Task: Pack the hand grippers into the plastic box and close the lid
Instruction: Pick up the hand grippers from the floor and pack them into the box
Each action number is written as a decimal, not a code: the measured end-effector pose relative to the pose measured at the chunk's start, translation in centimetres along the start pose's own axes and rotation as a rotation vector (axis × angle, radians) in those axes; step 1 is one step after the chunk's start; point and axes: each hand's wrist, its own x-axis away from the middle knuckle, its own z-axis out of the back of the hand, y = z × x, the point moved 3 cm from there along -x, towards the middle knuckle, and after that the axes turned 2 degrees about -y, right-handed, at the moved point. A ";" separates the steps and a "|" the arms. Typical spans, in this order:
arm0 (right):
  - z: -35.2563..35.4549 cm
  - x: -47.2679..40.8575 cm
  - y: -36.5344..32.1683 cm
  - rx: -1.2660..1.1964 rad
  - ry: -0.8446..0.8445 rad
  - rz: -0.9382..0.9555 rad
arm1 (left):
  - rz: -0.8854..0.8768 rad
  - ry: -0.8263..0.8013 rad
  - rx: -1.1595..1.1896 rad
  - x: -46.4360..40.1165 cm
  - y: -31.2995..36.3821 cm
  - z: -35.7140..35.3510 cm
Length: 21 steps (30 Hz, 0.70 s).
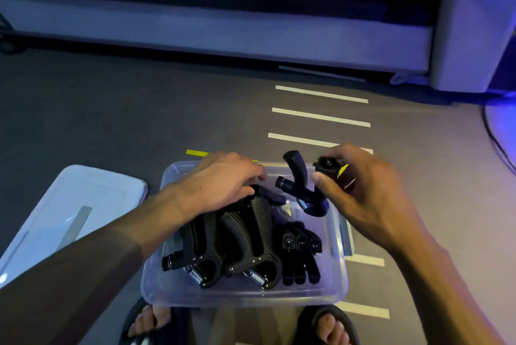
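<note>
Steadying the packed hand grippers with relaxed fingers, the left hand rests at the plastic box's twelve o'clock, seemingly making room, while the right hand pinches another gripper at two o'clock; the lid waits at nine o'clock.

Left hand reaches forward, palm down, fingers loosely curled; right hand pinches.

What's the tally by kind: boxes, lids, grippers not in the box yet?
box: 1
lid: 1
grippers not in the box: 1, held in the right hand
total: 3
</note>
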 end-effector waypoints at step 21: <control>-6.2 0.6 1.8 0.288 -0.300 -0.210 | -0.077 -0.039 -0.178 -0.6 0.0 -3.0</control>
